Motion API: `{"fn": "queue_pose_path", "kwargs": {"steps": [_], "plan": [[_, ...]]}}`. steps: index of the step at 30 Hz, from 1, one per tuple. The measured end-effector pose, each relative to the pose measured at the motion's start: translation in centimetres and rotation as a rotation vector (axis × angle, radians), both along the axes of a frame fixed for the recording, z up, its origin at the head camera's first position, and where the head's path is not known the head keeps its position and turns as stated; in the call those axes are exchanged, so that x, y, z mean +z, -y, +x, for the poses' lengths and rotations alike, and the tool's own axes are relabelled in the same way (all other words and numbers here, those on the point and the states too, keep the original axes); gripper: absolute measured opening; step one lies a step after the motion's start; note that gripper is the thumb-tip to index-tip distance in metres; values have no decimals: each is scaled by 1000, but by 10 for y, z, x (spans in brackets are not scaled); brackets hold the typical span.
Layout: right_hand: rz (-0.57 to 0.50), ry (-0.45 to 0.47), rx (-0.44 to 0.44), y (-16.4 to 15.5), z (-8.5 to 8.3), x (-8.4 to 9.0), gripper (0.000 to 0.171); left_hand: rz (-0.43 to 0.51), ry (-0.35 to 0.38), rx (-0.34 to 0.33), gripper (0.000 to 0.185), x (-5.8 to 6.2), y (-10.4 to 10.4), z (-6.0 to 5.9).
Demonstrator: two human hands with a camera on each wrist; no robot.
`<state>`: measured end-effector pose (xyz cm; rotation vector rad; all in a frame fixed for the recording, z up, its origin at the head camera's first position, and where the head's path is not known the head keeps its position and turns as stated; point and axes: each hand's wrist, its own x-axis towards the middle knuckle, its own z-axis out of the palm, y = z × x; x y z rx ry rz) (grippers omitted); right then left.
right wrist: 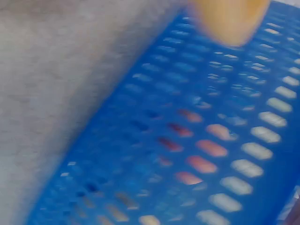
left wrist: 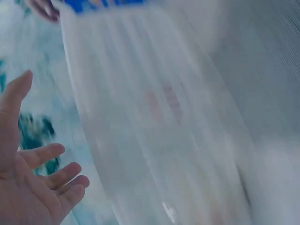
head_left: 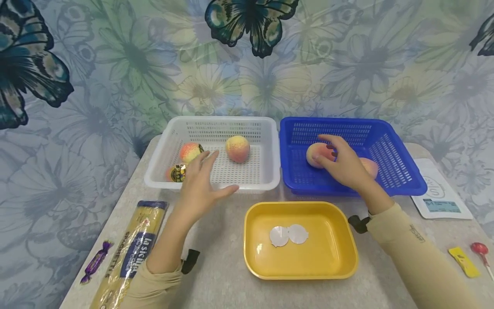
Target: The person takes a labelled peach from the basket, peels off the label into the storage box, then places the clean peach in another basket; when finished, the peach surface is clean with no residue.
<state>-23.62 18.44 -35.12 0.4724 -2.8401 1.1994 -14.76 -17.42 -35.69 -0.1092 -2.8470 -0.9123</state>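
Note:
My left hand [head_left: 198, 189] hovers over the front left of a white slotted basket [head_left: 154, 174], fingers spread and holding nothing. Beyond its fingers sits a red-yellow fruit [head_left: 189, 152] with a dark patch; beside them is another with a black-and-gold label [head_left: 178, 173], and a peach [head_left: 237, 149] lies to the right. In the left wrist view the same hand [left wrist: 37, 180] stands apart from the basket's wall. My right hand [head_left: 345, 165] is over a blue basket [head_left: 397, 184], thumb and fingers apart around a peach [head_left: 317, 155]. Another peach [head_left: 369, 167] is partly hidden by that wrist.
A yellow tray [head_left: 301, 268] with two joined white discs [head_left: 288, 235] stands in front. Spaghetti [head_left: 133, 253] and a purple-wrapped candy [head_left: 95, 262] lie left. At right are a white scale [head_left: 440, 189], a yellow packet [head_left: 464, 262] and a red lollipop [head_left: 480, 248].

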Motion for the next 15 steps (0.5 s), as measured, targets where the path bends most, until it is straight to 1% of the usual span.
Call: {"fn": "queue_pose_path", "kwargs": {"steps": [4, 7, 11, 15], "plan": [[-2, 30, 55, 11, 6, 13, 58, 3, 52, 97, 113, -4, 42, 6], [7, 49, 95, 20, 12, 25, 58, 9, 74, 161, 121, -8, 67, 10], [20, 45, 161, 38, 14, 36, 59, 2, 98, 228, 129, -13, 87, 13], [33, 38, 229, 62, 12, 43, 58, 11, 118, 279, 132, -20, 98, 13]]}}
